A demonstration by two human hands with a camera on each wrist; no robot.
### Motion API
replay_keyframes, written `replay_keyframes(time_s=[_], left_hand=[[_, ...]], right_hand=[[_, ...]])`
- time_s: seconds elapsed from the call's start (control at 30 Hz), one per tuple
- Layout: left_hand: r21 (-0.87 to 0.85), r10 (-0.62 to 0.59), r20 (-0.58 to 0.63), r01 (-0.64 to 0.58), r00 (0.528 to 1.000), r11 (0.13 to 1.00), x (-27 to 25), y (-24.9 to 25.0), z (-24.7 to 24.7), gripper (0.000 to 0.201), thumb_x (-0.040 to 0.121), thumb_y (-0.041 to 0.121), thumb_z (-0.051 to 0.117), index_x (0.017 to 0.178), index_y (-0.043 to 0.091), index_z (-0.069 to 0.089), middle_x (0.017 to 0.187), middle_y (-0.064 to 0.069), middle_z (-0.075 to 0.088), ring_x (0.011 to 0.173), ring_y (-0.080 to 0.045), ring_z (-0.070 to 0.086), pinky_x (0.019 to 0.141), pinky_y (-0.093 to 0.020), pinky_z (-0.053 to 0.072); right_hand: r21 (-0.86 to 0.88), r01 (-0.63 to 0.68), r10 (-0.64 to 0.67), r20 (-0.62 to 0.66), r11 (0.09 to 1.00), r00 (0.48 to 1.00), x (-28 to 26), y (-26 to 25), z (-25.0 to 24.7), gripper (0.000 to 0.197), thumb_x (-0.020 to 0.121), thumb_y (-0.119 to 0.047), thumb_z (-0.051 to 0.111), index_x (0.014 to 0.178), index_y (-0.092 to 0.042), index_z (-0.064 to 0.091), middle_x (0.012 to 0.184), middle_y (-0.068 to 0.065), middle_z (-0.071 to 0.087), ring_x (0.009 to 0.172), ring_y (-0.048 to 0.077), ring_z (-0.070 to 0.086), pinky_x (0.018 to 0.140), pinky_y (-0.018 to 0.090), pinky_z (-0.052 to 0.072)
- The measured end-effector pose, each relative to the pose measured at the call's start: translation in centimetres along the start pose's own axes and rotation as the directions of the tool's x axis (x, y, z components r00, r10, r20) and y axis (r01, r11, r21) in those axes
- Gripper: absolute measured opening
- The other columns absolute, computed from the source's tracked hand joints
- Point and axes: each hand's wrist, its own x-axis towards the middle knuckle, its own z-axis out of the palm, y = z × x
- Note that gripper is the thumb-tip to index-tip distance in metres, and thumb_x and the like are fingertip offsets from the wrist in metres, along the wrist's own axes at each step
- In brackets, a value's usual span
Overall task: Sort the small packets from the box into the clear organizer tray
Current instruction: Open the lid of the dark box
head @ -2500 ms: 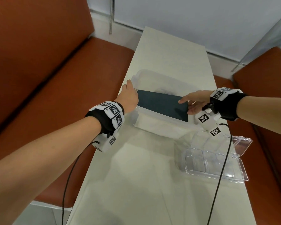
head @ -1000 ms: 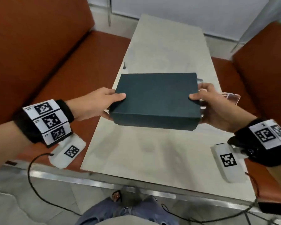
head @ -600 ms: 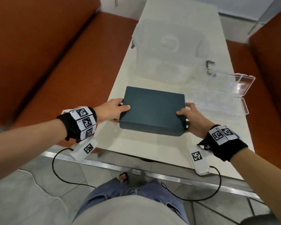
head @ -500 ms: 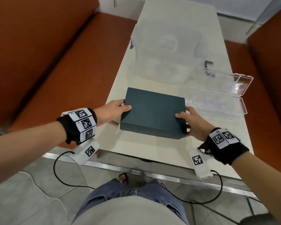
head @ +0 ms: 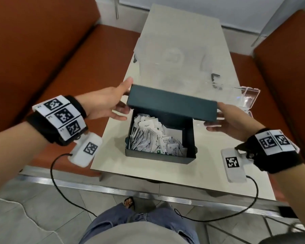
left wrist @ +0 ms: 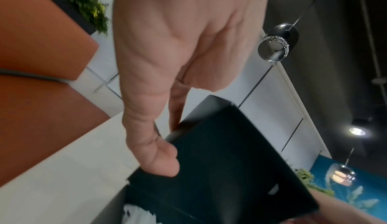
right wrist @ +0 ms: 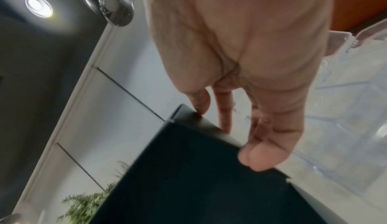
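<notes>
A dark teal box lid (head: 171,104) hangs above its open box (head: 157,156), which stands near the front edge of the white table. My left hand (head: 122,98) grips the lid's left end and my right hand (head: 220,117) grips its right end. Several small white packets (head: 148,138) lie heaped in the box, mostly on its left side. The clear organizer tray (head: 248,97) lies open behind my right hand. In the left wrist view my thumb and a finger (left wrist: 167,144) pinch the lid (left wrist: 230,161). The right wrist view shows the same hold (right wrist: 230,128) on the lid (right wrist: 209,178).
A large clear plastic bin (head: 173,55) stands on the table (head: 209,155) behind the box. Orange benches (head: 60,67) run along both sides of the table. Black cables hang from both wrists over the table's front edge.
The closed box was set down near the table's front edge. Both hands have since lifted the lid off and up, so the packets inside now show.
</notes>
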Motion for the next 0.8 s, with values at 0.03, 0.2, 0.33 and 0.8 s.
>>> replay_keyframes(time_s=[0.03,0.2,0.33,0.8], left_hand=[[0.003,0.024,-0.031,-0.024,0.999,1.0,0.4,0.5,-0.1,0.065,0.092,0.067,0.027,0.129,0.018,0.05,0.11,-0.012,0.059,0.1,-0.021,0.06,0.07,-0.028,0.056],[0.102,0.123,-0.139,-0.11,0.983,0.989,2.5,1.3,0.0,0.073,0.091,0.071,0.021,0.132,0.017,0.046,0.122,-0.011,0.057,0.113,-0.026,0.057,0.08,-0.03,0.052],[0.111,0.163,-0.133,-0.149,0.978,0.983,4.0,1.0,0.6,0.081,0.089,0.074,0.019,0.144,0.018,0.041,0.132,-0.003,0.052,0.116,-0.02,0.054,0.094,-0.038,0.048],[0.165,0.12,-0.22,-0.084,0.968,0.983,8.5,-1.4,0.4,0.043,0.104,0.042,0.036,0.123,0.01,0.057,0.12,-0.011,0.06,0.096,-0.028,0.063,0.079,-0.039,0.056]], right_hand=[[0.019,0.027,-0.027,-0.007,0.999,1.0,0.3,-0.6,-0.1,0.025,0.099,-0.033,0.047,0.1,-0.021,0.068,0.085,0.006,0.066,0.067,0.02,0.067,0.062,0.031,0.056],[0.064,0.08,-0.078,-0.042,0.995,0.996,2.4,-1.7,0.4,0.024,0.095,-0.007,0.039,0.104,-0.009,0.061,0.093,0.008,0.064,0.074,0.023,0.065,0.066,0.029,0.054],[-0.058,0.077,-0.081,-0.082,0.995,0.993,4.2,-1.5,1.8,0.024,0.088,0.007,0.041,0.096,-0.008,0.059,0.085,0.006,0.059,0.064,0.019,0.058,0.062,0.029,0.051],[-0.563,0.004,-0.174,-0.247,0.827,0.953,7.9,-0.2,4.5,0.013,0.094,-0.008,0.049,0.088,0.0,0.056,0.08,0.015,0.055,0.062,0.028,0.056,0.051,0.027,0.05]])
